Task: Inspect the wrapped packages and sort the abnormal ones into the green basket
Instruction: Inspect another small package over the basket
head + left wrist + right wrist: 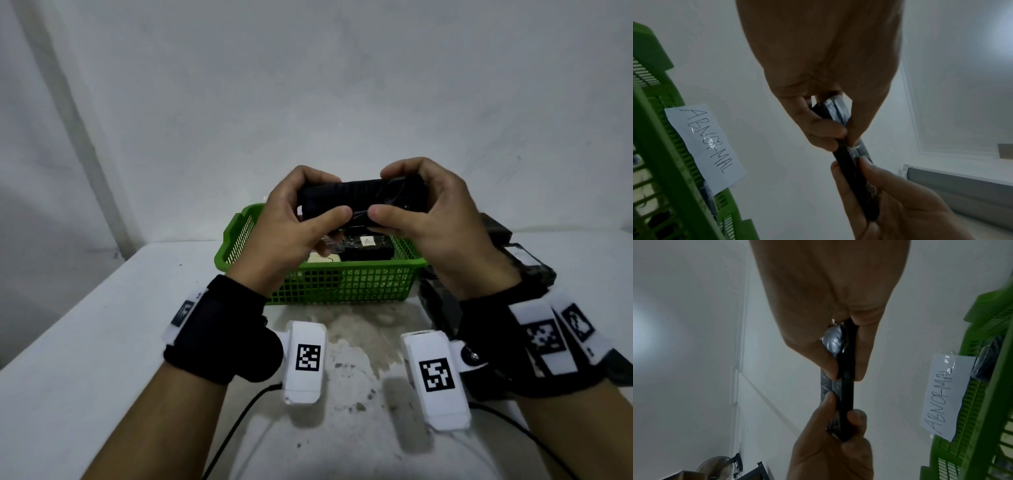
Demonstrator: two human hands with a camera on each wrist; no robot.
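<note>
I hold a flat black package [359, 198] wrapped in clear film, lifted above the green basket [342, 281]. My left hand [301, 212] grips its left end and my right hand [418, 205] grips its right end, thumbs on the near face and fingers curled over the top. In the left wrist view the package [851, 162] shows edge-on between both hands, and likewise the package [846, 386] in the right wrist view. Inside the basket lie a black wrapped package [368, 251] and a pale one [320, 258]. A paper label reading ABNORMAL [707, 146] is taped to the basket's far wall.
More dark wrapped packages [513, 260] are piled on the table to the right of the basket, partly behind my right wrist. The white table [102, 342] has a stained patch [359, 342] in front of the basket. A white wall stands close behind.
</note>
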